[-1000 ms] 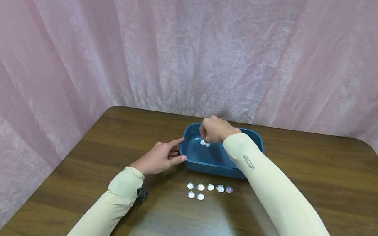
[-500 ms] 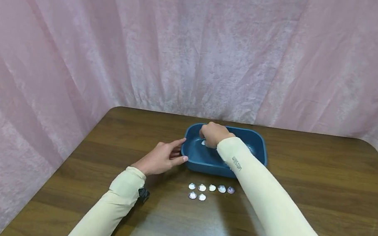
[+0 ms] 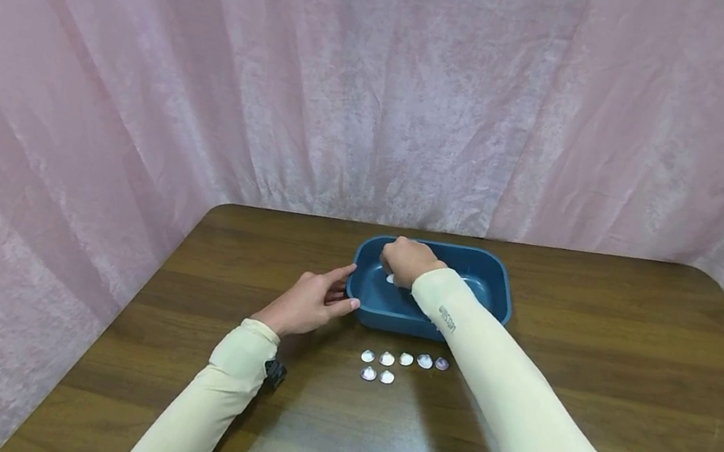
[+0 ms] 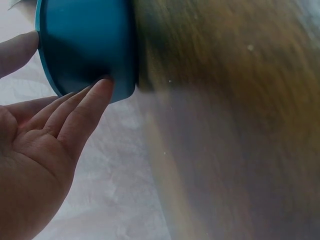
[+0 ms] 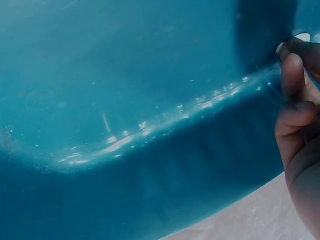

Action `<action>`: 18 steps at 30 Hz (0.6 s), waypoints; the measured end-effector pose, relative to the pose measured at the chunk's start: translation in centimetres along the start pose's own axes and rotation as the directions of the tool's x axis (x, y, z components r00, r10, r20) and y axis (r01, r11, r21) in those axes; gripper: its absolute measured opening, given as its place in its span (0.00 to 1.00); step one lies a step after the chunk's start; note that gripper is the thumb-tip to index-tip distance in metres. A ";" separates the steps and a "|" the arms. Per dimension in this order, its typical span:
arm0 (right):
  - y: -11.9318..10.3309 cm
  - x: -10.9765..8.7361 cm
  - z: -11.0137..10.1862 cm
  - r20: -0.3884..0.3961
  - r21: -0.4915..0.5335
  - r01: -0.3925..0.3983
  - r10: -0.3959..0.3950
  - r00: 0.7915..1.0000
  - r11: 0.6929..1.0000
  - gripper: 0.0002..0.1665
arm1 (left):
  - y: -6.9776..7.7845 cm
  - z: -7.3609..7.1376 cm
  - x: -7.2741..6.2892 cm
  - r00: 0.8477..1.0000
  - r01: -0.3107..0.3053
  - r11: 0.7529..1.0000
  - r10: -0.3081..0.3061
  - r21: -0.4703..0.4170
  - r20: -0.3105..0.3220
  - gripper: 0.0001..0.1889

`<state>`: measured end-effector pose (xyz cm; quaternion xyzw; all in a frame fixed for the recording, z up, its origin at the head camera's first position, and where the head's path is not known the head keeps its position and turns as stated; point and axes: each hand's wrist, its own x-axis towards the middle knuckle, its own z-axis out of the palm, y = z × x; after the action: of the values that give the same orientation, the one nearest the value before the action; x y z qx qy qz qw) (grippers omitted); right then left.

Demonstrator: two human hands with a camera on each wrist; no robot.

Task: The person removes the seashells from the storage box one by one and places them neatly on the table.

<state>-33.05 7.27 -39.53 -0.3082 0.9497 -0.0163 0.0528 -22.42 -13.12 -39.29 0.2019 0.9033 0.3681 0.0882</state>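
Note:
A blue rectangular tub (image 3: 417,327) stands near the back of the table. My left hand (image 3: 307,305) lies at its left end, fingers extended; in the left wrist view the fingertips (image 4: 104,86) touch the outer wall and the thumb is at the rim. My right hand (image 3: 411,261) reaches down inside the tub's left part with curled fingers. In the right wrist view, thumb and finger pinch a small white shell (image 5: 280,48), mostly hidden by the fingertips. Another white shell (image 5: 303,37) shows just beyond them.
Several small pale shells (image 3: 406,360) lie in two rows on the wooden table (image 3: 610,343) in front of the tub, one of them purplish (image 3: 442,364). A pink curtain (image 3: 384,101) hangs behind the table's back edge.
My right hand has moved lower into the tub and slightly toward me. The tub has shifted slightly right in the head view. My left hand has stayed at its end.

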 end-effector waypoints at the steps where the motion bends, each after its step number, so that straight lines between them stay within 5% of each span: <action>1: 0.0 0.0 0.0 -0.004 0.006 -0.002 0.002 1.000 1.000 0.06 | 0.0 0.0 0.0 1.000 -0.001 1.000 0.001 0.001 -0.002 0.37; 18: 0.3 -1.7 -2.6 0.032 0.106 0.098 -0.102 0.994 0.990 0.11 | -0.1 0.1 0.0 1.000 -0.006 1.000 0.006 0.016 -0.009 0.37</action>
<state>-32.15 8.53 -36.80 -0.3525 0.9298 -0.0628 0.0859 -22.44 -13.13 -39.48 0.2036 0.9061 0.3619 0.0815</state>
